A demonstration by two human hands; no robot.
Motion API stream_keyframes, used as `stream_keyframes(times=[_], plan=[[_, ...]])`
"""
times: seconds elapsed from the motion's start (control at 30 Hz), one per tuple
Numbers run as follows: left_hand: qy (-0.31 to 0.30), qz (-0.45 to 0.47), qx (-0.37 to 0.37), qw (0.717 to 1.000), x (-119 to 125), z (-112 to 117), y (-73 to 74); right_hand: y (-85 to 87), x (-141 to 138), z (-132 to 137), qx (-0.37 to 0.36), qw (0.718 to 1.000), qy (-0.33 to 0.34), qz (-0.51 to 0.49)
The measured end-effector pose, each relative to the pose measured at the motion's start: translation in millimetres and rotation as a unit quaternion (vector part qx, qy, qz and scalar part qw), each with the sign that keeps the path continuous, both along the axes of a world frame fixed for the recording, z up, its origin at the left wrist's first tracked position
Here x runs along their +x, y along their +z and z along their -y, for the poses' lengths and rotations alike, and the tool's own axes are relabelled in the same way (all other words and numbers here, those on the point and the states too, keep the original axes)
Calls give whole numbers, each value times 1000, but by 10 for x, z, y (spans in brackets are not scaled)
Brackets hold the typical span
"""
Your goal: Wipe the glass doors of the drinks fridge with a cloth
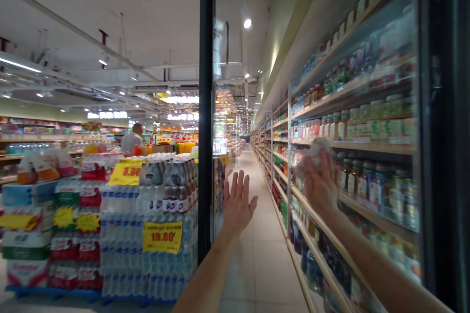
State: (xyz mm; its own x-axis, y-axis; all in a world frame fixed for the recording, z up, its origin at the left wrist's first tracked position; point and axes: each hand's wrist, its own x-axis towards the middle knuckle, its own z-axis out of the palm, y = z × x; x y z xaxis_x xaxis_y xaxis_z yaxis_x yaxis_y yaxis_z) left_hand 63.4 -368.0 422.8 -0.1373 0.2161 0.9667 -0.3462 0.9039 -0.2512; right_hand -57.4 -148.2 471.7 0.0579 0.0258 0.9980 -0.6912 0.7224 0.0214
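Head view. The left hand (238,205) was raised before the glass pane (235,266), near the left upright of the dark frame (206,93). I saw it from the back, flat, its fingers extended upward and slightly parted, thumb out to the right; it grasped nothing. The right hand (325,188), higher and farther right, held a crumpled whitish cloth (318,154) at its fingers, before the lines of shelves (370,146). Blur softened this hand on my remote feed, so I could not tell how far the fingers curled round the cloth. The two hands stood well apart, with the pale tiled floor (270,266) of a long aisle showing between them.

Edges and room: the frame bounded the pane at left, top and right. A wider stretch of glass lay between the right hand and the right upright than between the left hand and the left one. Within the pane I saw bottles (378,120) in rows on the shelves. Outside it, to the left, stacked drink packs (123,234) stood on blue pallets (82,294), a yellow price sign (162,237) on their front.
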Motion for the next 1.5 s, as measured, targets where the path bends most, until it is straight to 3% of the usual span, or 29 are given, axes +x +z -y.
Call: stream_keyframes(times=[0.1,0.17,0.23,0.3,0.37,0.4,0.53,0.6,0.67,0.73,0.8,0.83,0.93,1.0,1.03,1.17,1.23,1.3,1.4,1.47,1.5], plan=[[-19,-6,-16,1000,-25,27,52,-179,268,411,153,986,30,-52],[-31,-13,-20,999,-50,43,68,-187,153,293,160,985,22,-58],[-44,-19,-21,999,-81,57,73,-108,-82,-64,84,996,-10,-22],[-56,-24,-23,998,-115,68,78,-11,-268,-420,-45,997,-45,41],[-65,-31,-26,997,-141,73,84,20,-308,-552,-121,987,-58,84],[-69,-33,-26,997,-150,74,88,-6,-274,-512,-113,989,-54,82],[-84,-32,-28,996,-164,98,96,-294,-41,-102,107,994,-13,-2],[-90,-30,-28,995,-154,135,90,-417,-41,-86,161,987,-11,-12],[-97,-20,-36,994,-131,185,77,-452,-130,-229,96,995,-35,6],[-104,-3,-42,994,-98,230,62,-418,-202,-332,-44,997,-60,29],[-105,8,-41,994,-63,255,53,-382,-153,-211,-104,993,-56,28],[-103,9,-40,994,-48,258,53,-385,-76,-64,-85,995,-44,18],[-85,0,-52,995,-17,244,63,-480,225,424,91,995,5,-34],[-78,-3,-58,995,-4,230,70,-559,303,489,151,988,15,-41],[-78,-3,-58,995,1,223,71,-592,270,403,147,989,8,-29],[-85,4,-51,995,11,209,65,-683,-83,-276,-79,991,-74,84],[-86,4,-46,995,5,212,61,-725,-148,-393,-153,977,-96,112],[-93,1,-49,994,-7,221,60,-794,-76,-241,-107,986,-86,94],[-102,-4,-52,993,-24,228,56,-983,97,71,71,997,-41,16],[-101,-2,-45,994,-27,210,38,-1155,101,4,117,993,-30,-1],[-98,-2,-38,995,-26,194,22,-1241,50,-134,103,994,-38,8]])
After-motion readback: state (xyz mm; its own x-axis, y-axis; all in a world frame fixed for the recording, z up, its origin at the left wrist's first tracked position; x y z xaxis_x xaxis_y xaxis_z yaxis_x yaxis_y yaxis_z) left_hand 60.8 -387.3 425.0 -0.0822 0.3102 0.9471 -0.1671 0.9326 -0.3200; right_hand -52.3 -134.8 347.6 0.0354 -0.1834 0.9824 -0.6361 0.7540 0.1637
